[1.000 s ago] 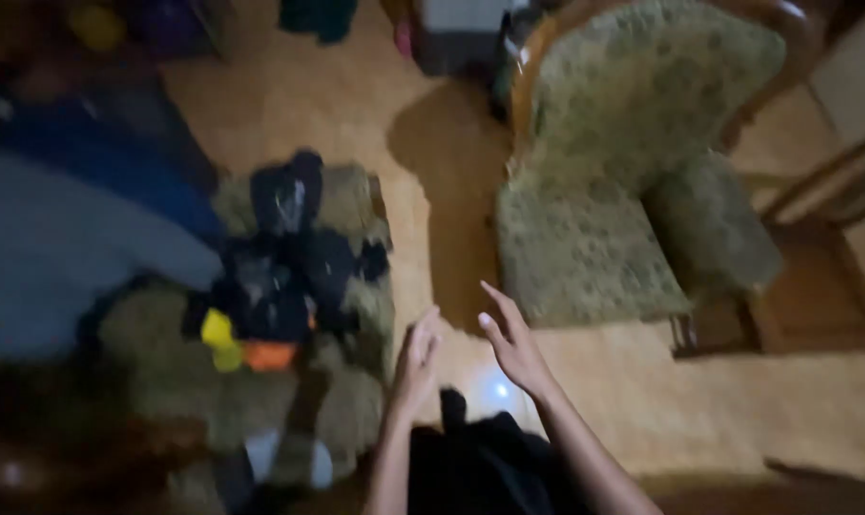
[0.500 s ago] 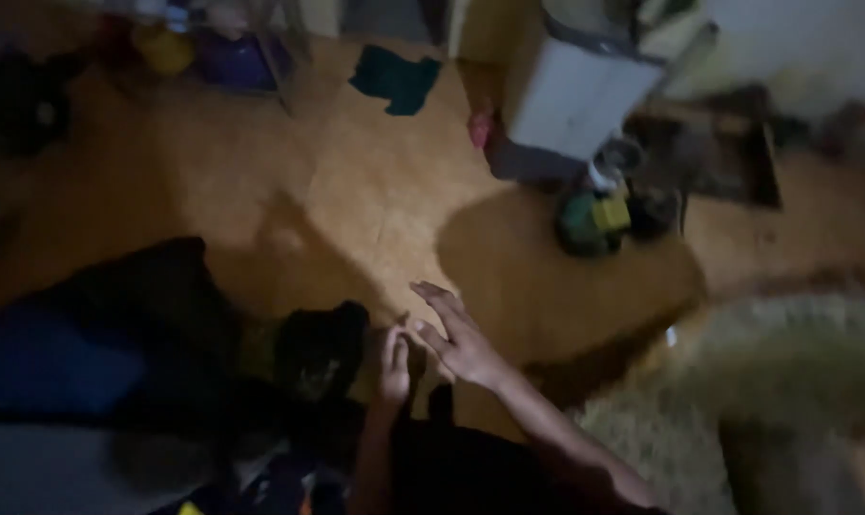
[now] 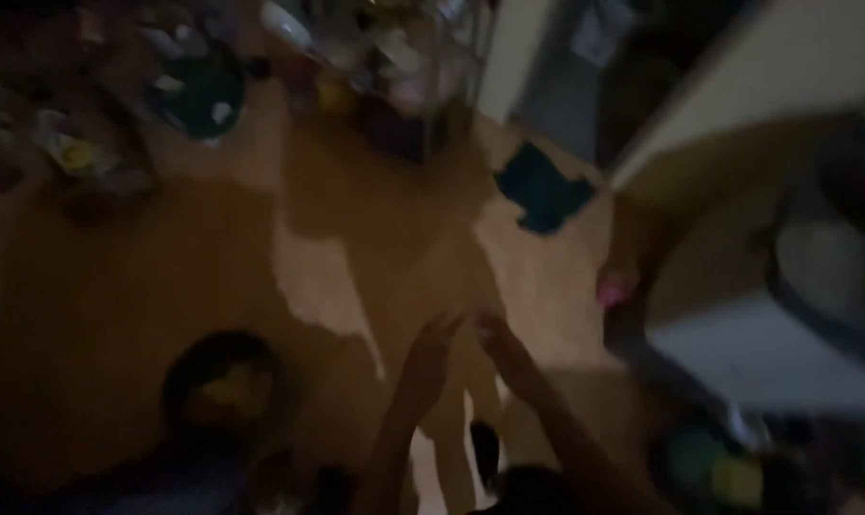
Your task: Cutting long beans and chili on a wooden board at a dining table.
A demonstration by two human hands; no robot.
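Stretching out over the wooden floor (image 3: 375, 229), the left hand (image 3: 430, 351) and right hand (image 3: 497, 336) were held empty, fingers loose, nearly touching. Nothing was gripped yet; the dark green cloth (image 3: 543, 189) was lying well ahead, untouched, pretty blurry though.

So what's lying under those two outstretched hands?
Only bare orange-brown floor under the left hand and right hand, both empty, with shadow across it. A dark teal cloth lies further off.

both hands (image 3: 461, 339) outstretched, empty, fingertips close.
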